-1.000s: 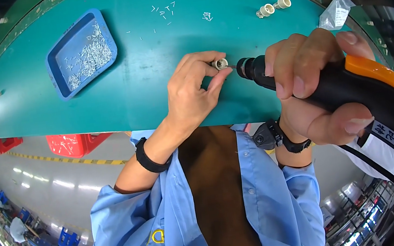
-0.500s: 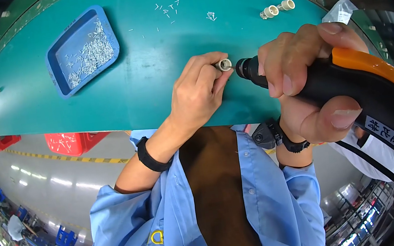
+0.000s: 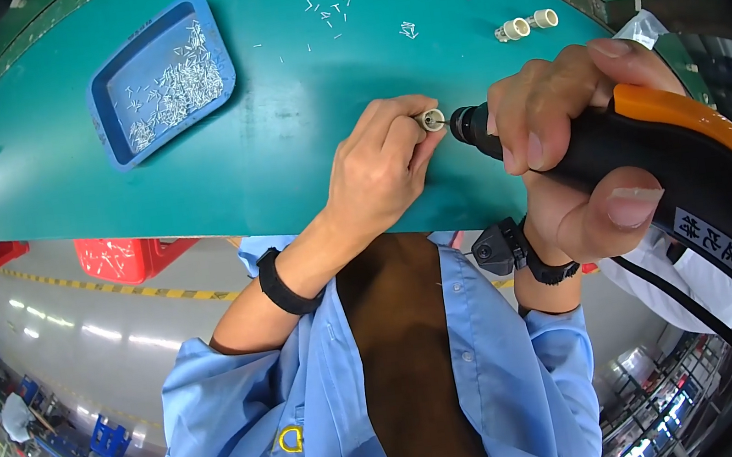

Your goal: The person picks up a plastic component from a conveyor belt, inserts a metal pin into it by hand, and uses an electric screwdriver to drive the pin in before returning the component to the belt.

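Between the thumb and fingers of my left hand (image 3: 379, 165) is a small cream-coloured cylindrical fitting (image 3: 432, 120), its open end facing right. My right hand (image 3: 560, 124) is wrapped round a black and orange electric screwdriver (image 3: 623, 144), which points left. The thin bit reaches to the mouth of the fitting; how deep its tip sits I cannot tell. Two similar cream fittings (image 3: 514, 30) lie at the far right of the green table (image 3: 285, 174). A blue tray (image 3: 99, 116) on the left holds many small silvery screws or pins (image 3: 186, 88).
Loose silvery pieces (image 3: 328, 13) are scattered on the table's far side, with a small pile (image 3: 408, 30) to their right. A clear plastic bag (image 3: 641, 29) lies at the right edge. A black cable (image 3: 686, 306) hangs below the screwdriver. Red stools (image 3: 125, 258) stand beyond the near edge.
My left hand and the fitting appear slightly farther right, the bit still at its mouth. The whole table view has shifted a little. Both hands keep their grip.
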Demonstrator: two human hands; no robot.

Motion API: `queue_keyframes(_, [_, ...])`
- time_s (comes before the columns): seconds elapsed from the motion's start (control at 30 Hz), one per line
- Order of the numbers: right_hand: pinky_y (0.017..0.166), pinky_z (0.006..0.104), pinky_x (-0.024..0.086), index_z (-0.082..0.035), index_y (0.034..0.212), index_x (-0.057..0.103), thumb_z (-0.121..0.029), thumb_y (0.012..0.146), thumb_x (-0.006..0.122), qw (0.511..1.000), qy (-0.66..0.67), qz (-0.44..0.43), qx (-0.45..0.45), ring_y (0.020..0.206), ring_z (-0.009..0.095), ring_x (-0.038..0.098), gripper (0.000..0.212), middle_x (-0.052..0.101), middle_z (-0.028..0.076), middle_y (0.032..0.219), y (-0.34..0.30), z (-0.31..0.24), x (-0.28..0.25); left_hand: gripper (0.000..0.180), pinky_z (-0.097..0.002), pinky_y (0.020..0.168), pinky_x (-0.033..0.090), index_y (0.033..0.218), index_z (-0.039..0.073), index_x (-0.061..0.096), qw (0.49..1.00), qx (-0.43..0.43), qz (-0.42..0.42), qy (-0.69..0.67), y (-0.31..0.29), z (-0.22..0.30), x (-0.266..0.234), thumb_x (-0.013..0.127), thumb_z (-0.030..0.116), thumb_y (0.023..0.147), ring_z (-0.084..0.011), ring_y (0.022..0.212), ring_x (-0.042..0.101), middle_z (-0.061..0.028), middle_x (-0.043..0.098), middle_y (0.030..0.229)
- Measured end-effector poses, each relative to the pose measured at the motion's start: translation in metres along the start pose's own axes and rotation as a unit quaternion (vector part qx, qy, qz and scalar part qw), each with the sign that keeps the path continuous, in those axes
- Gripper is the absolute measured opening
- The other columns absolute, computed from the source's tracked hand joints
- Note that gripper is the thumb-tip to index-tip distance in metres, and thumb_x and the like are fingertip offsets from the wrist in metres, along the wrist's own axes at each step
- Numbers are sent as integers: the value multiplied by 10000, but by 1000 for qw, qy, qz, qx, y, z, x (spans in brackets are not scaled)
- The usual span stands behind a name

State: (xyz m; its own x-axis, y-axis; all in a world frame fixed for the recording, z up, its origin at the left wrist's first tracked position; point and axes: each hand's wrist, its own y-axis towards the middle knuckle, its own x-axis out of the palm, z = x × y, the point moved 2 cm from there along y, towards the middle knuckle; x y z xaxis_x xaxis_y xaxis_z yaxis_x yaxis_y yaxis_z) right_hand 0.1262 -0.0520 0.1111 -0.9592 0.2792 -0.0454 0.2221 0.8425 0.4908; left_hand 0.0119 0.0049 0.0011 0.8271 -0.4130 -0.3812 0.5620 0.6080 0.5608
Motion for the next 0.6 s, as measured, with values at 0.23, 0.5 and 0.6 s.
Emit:
queue_keyframes(0.23, [476, 309, 366, -40, 1230, 401, -480, 848, 578, 994, -7, 97, 43, 510, 156, 471, 609, 483, 44, 697, -1, 4, 7, 241, -326, 543, 489, 688, 3, 478, 1000, -1, -1, -10, -1, -1, 1, 718, -4, 714, -250, 734, 600, -98, 639, 903])
queue_keyframes(0.5, [481, 301, 354, -53, 1137, 438, -367, 854, 566, 992, 61, 102, 29, 504, 151, 452, 442, 461, 43, 675, -1, 14, 6, 242, -329, 557, 497, 690, 2, 477, 1000, -20, -10, -16, -1, 0, 0, 719, -8, 709, -257, 750, 604, -98, 640, 910])
queue_keyframes(0.6, [489, 309, 360, -56, 1147, 443, -383, 855, 572, 994, 58, 89, 22, 508, 152, 453, 458, 463, 41, 673, -5, 13, 8, 236, -332, 566, 500, 694, 1, 482, 1000, -18, -15, -4, 0, 1, -1, 717, -6, 711, -260, 760, 604, -96, 641, 913])
